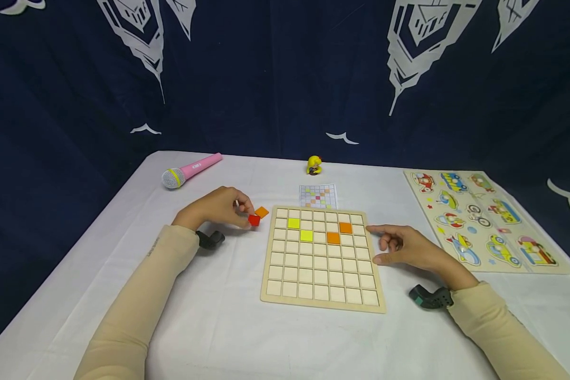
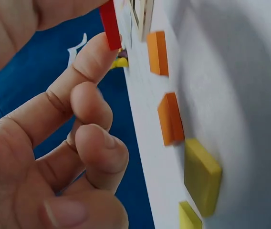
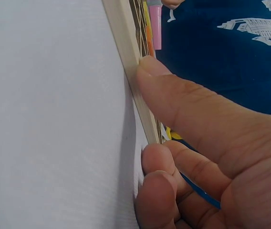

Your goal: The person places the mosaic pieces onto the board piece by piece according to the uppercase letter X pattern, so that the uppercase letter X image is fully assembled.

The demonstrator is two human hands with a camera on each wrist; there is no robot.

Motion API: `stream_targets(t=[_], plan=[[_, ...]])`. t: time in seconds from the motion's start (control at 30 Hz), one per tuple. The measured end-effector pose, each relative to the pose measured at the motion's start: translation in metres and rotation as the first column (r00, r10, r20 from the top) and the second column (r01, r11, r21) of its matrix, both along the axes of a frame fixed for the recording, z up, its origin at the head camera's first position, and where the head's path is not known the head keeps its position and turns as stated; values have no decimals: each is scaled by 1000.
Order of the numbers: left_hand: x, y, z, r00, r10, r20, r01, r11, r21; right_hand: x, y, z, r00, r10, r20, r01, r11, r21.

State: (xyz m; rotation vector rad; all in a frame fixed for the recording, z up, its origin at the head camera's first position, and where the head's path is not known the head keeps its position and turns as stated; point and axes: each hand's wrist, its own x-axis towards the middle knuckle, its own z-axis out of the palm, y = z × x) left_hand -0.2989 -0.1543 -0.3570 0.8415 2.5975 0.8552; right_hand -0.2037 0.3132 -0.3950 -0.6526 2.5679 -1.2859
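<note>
Left hand [image 1: 218, 208] pinching one red tile [image 1: 254, 220], right hand [image 1: 406, 247] relaxed against grid board [image 1: 323, 301], two yellow, two orange tiles placed.

**Two sleeved arms, one hand pinching, one hand loose**

Both forearms come up from the lower corners of the head view, in beige sleeves with a dark wrist mount on each. The left hand [image 1: 220, 207] sits left of centre, thumb and forefinger pinched together, other fingers curled. The right hand [image 1: 406, 247] lies right of centre, forefinger stretched out leftward, remaining fingers loosely bent.
</note>
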Motion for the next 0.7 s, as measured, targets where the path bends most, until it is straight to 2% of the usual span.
stream_targets(t=[0.37,0.7], plan=[[16,25,7,998,-57,-37,57,998,16,1,-1,1,1000,-21,21,21,1000,7],[24,43,5,996,-88,-30,90,993,82,0,-1,2,999,-27,25,27,1000,16]])
